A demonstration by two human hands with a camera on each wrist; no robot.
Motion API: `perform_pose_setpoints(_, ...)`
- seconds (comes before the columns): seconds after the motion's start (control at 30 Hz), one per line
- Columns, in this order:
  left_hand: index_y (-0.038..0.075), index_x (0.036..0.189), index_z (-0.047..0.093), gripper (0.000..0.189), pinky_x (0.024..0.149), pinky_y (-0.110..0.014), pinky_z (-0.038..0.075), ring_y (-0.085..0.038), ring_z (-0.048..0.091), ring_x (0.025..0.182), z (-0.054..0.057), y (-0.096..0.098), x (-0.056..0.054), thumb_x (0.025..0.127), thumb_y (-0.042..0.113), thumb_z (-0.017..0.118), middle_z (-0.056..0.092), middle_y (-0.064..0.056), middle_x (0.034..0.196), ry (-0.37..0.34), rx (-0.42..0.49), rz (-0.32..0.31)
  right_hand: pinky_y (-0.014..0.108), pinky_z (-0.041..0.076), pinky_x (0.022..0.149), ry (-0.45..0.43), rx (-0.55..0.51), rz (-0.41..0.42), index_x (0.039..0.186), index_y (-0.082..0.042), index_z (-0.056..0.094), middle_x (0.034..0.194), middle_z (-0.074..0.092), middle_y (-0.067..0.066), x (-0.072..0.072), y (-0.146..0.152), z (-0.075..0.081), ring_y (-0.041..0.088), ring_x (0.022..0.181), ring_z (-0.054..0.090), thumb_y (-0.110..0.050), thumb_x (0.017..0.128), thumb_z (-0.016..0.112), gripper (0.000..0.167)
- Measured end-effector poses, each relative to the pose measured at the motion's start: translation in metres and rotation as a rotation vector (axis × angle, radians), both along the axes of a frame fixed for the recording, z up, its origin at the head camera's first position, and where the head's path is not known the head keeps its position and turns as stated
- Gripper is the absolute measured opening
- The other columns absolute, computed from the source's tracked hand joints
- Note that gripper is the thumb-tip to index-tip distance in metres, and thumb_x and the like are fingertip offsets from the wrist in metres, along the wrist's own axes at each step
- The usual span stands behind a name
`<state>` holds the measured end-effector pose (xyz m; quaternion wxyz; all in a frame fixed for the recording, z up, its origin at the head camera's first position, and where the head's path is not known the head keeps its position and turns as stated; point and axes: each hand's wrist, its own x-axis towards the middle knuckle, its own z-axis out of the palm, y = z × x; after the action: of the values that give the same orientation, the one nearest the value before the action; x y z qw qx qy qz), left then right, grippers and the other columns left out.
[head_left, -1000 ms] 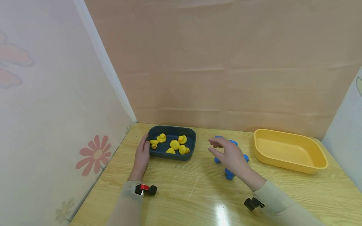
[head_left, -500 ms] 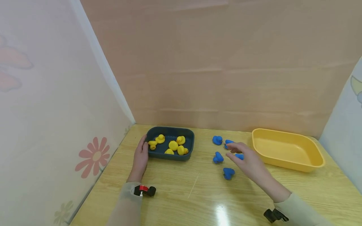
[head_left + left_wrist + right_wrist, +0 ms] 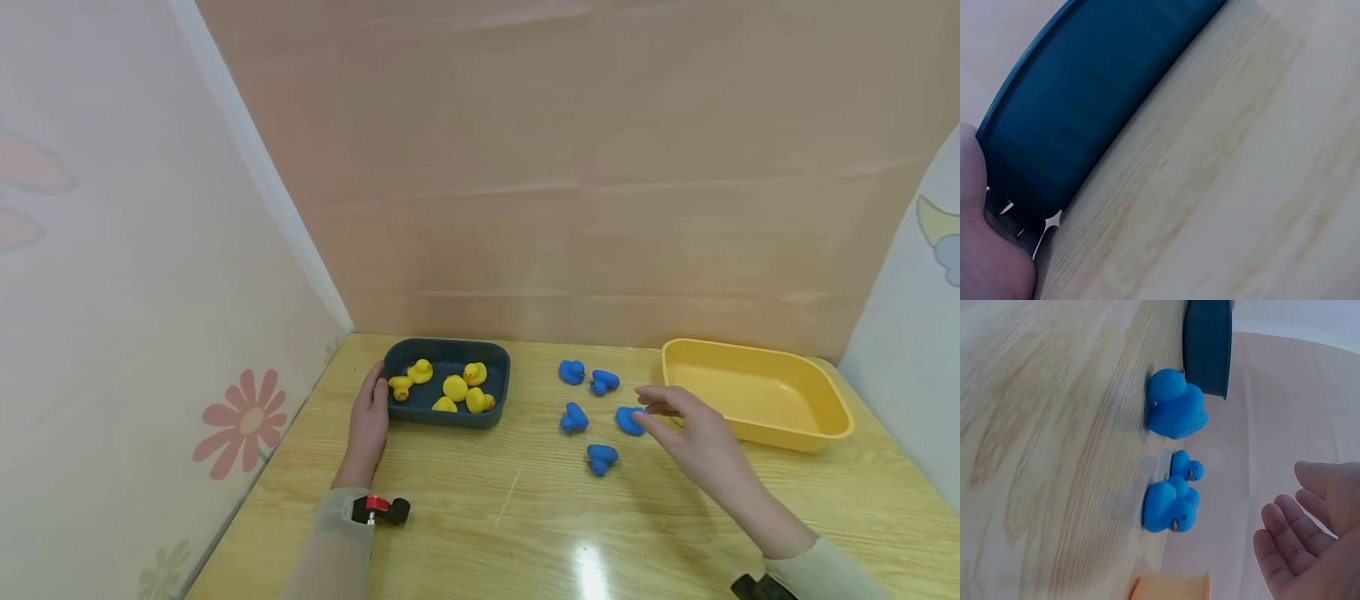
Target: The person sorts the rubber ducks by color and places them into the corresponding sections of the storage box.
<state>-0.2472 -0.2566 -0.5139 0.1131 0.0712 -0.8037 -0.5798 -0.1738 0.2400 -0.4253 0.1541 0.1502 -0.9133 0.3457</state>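
My left hand [image 3: 369, 421] lies along the left side of a dark blue tray [image 3: 450, 417], touching its wall with fairly straight fingers. Several yellow toy ducks [image 3: 454, 387] are inside. In the left wrist view, the thumb [image 3: 969, 169] meets the tray's rim and the other fingers are mostly in shadow. On the table lie several blue toy ducks [image 3: 574, 418], loosely grouped. My right hand [image 3: 697, 433] hovers beside the rightmost blue duck [image 3: 628, 421], fingers loosely bent and holding nothing. The right wrist view shows that hand [image 3: 1310, 531] apart from the ducks.
A yellow tray [image 3: 757, 400] with nothing in it stands at the right, behind my right hand. The wooden table [image 3: 480, 525] meets a brown back wall [image 3: 525, 208] and a flower-patterned left wall [image 3: 150, 292]. Bare wood lies in front of the blue ducks.
My right hand has moved right, from over the blue ducks to their right side, uncovering them. My left hand stays at the dark tray. The head view has shifted slightly.
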Motion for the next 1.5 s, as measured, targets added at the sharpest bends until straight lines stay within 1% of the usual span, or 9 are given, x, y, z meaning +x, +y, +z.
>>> perform_pose_setpoints(0.1,0.024,0.176,0.033,0.058,0.134,-0.056,0.018,-0.03,0.02,0.168,0.0,0.0,0.001,0.121,0.044,0.036,0.029,-0.002,0.18,-0.004,-0.012,-0.001,0.024,0.057,0.097,0.021,0.008,-0.027,0.139,-0.005,0.073,0.125,0.077,0.011,0.002,0.008,-0.001,0.033,0.108,0.074,-0.017,0.103,0.082,0.04)
perform_pose_setpoints(0.2,0.024,0.176,0.032,0.06,0.134,-0.055,0.018,-0.03,0.02,0.168,0.0,0.0,0.002,0.121,0.047,0.035,0.029,-0.003,0.18,-0.004,-0.018,0.0,0.002,0.041,0.089,0.045,0.003,-0.049,0.137,-0.004,0.074,0.122,0.078,0.011,0.004,0.016,-0.001,0.033,0.105,0.074,-0.014,0.101,0.083,0.039)
perform_pose_setpoints(0.33,0.023,0.176,0.032,0.061,0.134,-0.055,0.018,-0.03,0.02,0.168,0.0,0.0,0.003,0.121,0.049,0.034,0.029,-0.003,0.18,-0.003,-0.026,0.01,0.0,0.04,0.088,0.05,-0.008,-0.079,0.137,-0.004,0.074,0.12,0.078,0.012,0.007,0.027,0.0,0.025,0.104,0.074,-0.014,0.101,0.084,0.039)
perform_pose_setpoints(0.57,0.021,0.176,0.031,0.062,0.134,-0.055,0.018,-0.03,0.02,0.168,0.0,0.001,0.004,0.121,0.049,0.033,0.03,-0.005,0.18,-0.002,-0.029,0.014,-0.001,0.04,0.085,0.065,-0.023,-0.126,0.136,-0.003,0.074,0.118,0.078,0.015,0.01,0.05,-0.003,-0.015,0.099,0.058,-0.014,0.1,0.085,0.04)
perform_pose_setpoints(0.9,0.02,0.175,0.035,0.062,0.134,-0.056,0.019,-0.031,0.022,0.167,-0.002,0.0,0.003,0.121,0.05,0.034,0.032,-0.007,0.179,0.018,-0.034,0.025,-0.002,0.036,0.084,0.019,-0.02,-0.187,0.142,0.0,0.07,0.128,0.074,0.022,0.015,0.089,-0.011,-0.02,0.104,0.047,-0.022,0.104,0.081,0.045)
perform_pose_setpoints(1.07,0.013,0.173,0.038,0.062,0.133,-0.058,0.022,-0.036,0.026,0.165,-0.003,0.001,0.003,0.121,0.048,0.035,0.035,-0.014,0.176,0.067,-0.054,0.048,0.008,0.039,0.079,-0.019,-0.003,-0.224,0.145,-0.001,0.068,0.134,0.072,0.024,0.016,0.104,-0.014,-0.017,0.106,0.049,-0.029,0.106,0.079,0.05)
perform_pose_setpoints(1.27,0.007,0.169,0.043,0.057,0.132,-0.058,0.025,-0.038,0.033,0.161,-0.005,0.001,0.002,0.122,0.04,0.037,0.04,-0.018,0.171,0.134,-0.093,0.083,0.022,0.037,0.079,-0.048,0.013,-0.266,0.148,0.0,0.065,0.139,0.067,0.029,0.016,0.116,-0.019,0.037,0.116,0.063,-0.032,0.108,0.076,0.053)
perform_pose_setpoints(1.4,0.006,0.166,0.047,0.052,0.131,-0.059,0.027,-0.039,0.036,0.159,-0.004,0.002,0.001,0.122,0.033,0.039,0.043,-0.019,0.168,0.169,-0.126,0.115,0.051,0.045,0.092,-0.06,-0.011,-0.278,0.152,0.004,0.059,0.145,0.06,0.035,0.016,0.123,-0.021,0.056,0.124,0.055,-0.03,0.11,0.073,0.056)
perform_pose_setpoints(1.5,0.004,0.163,0.05,0.048,0.13,-0.06,0.027,-0.04,0.036,0.158,-0.002,0.003,0.0,0.122,0.028,0.042,0.045,-0.021,0.166,0.208,-0.154,0.135,0.076,0.038,0.094,-0.065,-0.03,-0.291,0.156,0.006,0.055,0.149,0.054,0.04,0.015,0.129,-0.021,0.063,0.129,0.049,-0.029,0.112,0.07,0.058)
